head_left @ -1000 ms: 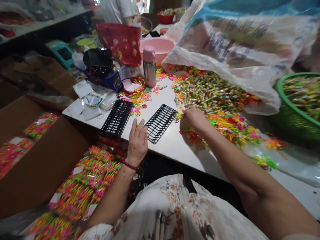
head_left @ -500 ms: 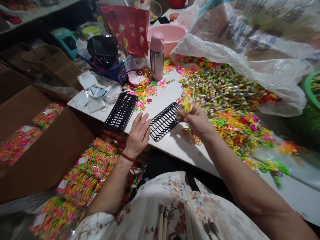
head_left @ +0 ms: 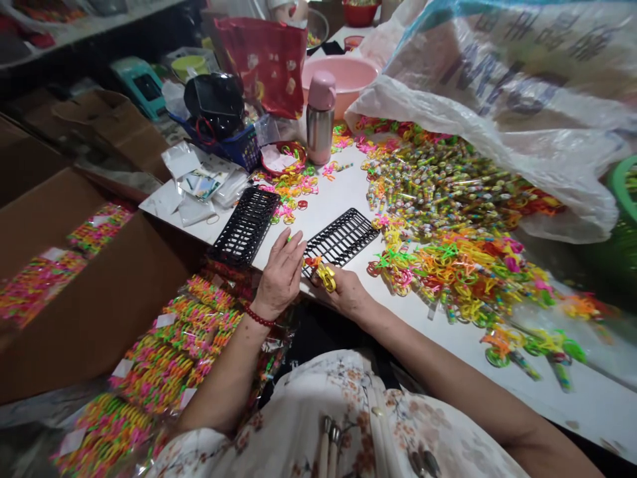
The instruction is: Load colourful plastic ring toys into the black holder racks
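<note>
My left hand [head_left: 281, 273] rests fingers out on the white table's [head_left: 343, 192] near edge, beside the near end of a black plastic rack [head_left: 341, 238]. My right hand [head_left: 342, 289] is closed on a small yellow and orange plastic toy [head_left: 324, 273] right at that end of the rack, close to my left fingers. A second black rack [head_left: 245, 225] lies to the left. A large heap of bright plastic rings and small toys [head_left: 438, 212] covers the table to the right.
A big clear plastic sack [head_left: 502, 86] lies over the heap. A pink-capped steel flask [head_left: 319, 118], a pink basin [head_left: 344, 74], a red bag [head_left: 269, 56] and a blue basket stand behind. Cardboard boxes [head_left: 89, 292] and packed bundles [head_left: 164, 358] sit at left. A green basket [head_left: 624, 192] is at right.
My right hand took a yellow piece from the heap, lifted it, and brought it down to the near end of the rack beside my left hand. My left hand barely moved.
</note>
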The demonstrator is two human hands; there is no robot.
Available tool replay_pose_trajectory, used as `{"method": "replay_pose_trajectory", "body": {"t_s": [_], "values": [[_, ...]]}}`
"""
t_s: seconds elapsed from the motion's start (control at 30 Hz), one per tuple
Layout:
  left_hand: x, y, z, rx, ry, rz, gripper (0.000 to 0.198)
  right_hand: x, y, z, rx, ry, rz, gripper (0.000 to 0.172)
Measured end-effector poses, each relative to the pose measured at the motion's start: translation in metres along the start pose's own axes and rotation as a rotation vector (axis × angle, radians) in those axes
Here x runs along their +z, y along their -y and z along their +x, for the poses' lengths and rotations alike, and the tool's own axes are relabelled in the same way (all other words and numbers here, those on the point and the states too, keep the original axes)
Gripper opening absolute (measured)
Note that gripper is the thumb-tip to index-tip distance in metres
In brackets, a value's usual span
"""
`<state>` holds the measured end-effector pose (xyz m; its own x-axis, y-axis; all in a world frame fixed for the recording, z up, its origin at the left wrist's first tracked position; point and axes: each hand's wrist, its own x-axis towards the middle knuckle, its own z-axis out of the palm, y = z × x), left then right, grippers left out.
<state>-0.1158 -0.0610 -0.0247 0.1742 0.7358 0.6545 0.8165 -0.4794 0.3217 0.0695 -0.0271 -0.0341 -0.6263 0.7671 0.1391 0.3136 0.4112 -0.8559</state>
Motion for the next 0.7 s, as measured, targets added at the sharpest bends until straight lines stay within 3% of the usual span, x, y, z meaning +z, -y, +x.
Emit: {"method": "replay_pose_trajectory", "body": {"t_s": [0.2,0.47,0.7], "values": [[0.001,0.003,-0.002,0.024,-0.011,-0.018,0.052,0.001,-0.005,-0.003,-0.085,0.035,-0.117,0.016],[0.002,0.011,-0.003,0.031,0.045,-0.004,0.057,0.010,-0.017,0.003,-0.239,0.009,-0.185,0.015],[-0.006,-0.014,0.000,-0.012,-0.012,-0.040,0.058,0.011,-0.003,-0.005,-0.199,0.007,-0.224,0.014]]}}
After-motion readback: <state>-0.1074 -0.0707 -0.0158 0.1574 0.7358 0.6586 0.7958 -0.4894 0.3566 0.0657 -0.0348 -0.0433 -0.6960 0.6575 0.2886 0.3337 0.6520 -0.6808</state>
